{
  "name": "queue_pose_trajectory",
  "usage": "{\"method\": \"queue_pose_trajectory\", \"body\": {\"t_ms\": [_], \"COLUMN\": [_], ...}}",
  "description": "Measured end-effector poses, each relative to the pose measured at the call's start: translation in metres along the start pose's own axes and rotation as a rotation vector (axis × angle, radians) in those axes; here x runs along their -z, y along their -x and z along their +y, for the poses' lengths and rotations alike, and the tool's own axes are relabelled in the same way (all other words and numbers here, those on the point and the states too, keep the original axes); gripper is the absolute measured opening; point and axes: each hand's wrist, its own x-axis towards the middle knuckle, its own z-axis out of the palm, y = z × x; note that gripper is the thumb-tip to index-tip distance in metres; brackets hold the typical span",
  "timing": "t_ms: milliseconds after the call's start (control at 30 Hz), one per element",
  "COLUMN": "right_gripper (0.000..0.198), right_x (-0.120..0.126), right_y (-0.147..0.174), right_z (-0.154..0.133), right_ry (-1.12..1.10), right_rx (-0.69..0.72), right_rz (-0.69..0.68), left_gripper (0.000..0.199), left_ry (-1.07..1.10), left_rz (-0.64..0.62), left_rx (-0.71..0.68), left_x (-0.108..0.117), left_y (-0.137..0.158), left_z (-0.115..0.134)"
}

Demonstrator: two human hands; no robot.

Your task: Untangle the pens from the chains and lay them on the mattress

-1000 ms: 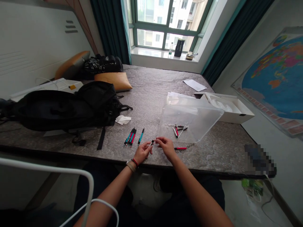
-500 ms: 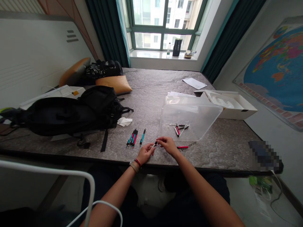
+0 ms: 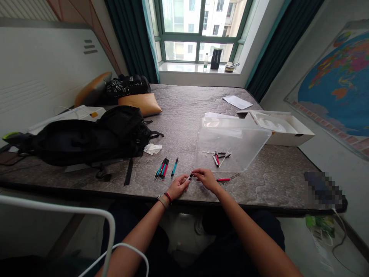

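Observation:
My left hand (image 3: 179,186) is closed around a small pen (image 3: 189,177) with a pale barrel and a dark section. At its upper end the fingertips of my right hand (image 3: 208,179) pinch together; whether they hold a separate small part is too fine to make out. To the left lie a bunch of teal and red pens (image 3: 162,169) and a single teal pen (image 3: 174,167). A red pen barrel (image 3: 223,179) rests beyond my right wrist. Several pen parts (image 3: 217,159) in white, black and red lie inside a clear plastic bin (image 3: 245,144).
A black backpack (image 3: 86,140) and crumpled tissue (image 3: 153,149) occupy the left. Behind the bin at right is an open white box (image 3: 291,132), with a paper sheet (image 3: 237,102) farther back. Near the right corner lies a blurred-out dark object (image 3: 324,190). A white tube frame (image 3: 72,209) crosses the lower left.
The view has shifted slightly. Both hands stay together at the pen, with only small finger movement; the pens and bin lie as before.

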Motion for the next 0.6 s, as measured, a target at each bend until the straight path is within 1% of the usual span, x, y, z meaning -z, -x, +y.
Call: {"method": "queue_pose_trajectory", "body": {"t_ms": [67, 133, 267, 333, 467, 600], "right_gripper": [0.025, 0.021, 0.018, 0.02, 0.031, 0.042], "right_x": [0.008, 0.013, 0.013, 0.01, 0.001, 0.0], "right_y": [-0.001, -0.002, -0.002, -0.001, -0.002, -0.004], "right_z": [-0.005, -0.011, -0.021, -0.023, -0.017, -0.006], "right_ry": [0.199, 0.351, 0.533, 0.596, 0.686, 0.706], "right_rx": [0.066, 0.125, 0.202, 0.205, 0.161, 0.11], "right_rz": [-0.018, -0.038, -0.082, -0.104, -0.131, -0.12], "left_gripper": [0.038, 0.037, 0.037, 0.038, 0.04, 0.04], "left_ry": [0.002, 0.007, -0.005, -0.023, -0.049, -0.093], "left_rz": [-0.012, -0.019, -0.017, -0.021, -0.065, -0.134], "left_rx": [0.0, -0.001, -0.011, -0.006, 0.01, 0.018], "left_x": [0.0, 0.0, 0.0, 0.0, 0.001, 0.003], "left_y": [0.0, -0.001, -0.002, -0.002, -0.003, -0.002], "left_z": [-0.001, -0.003, -0.004, -0.004, -0.003, 0.002]}}
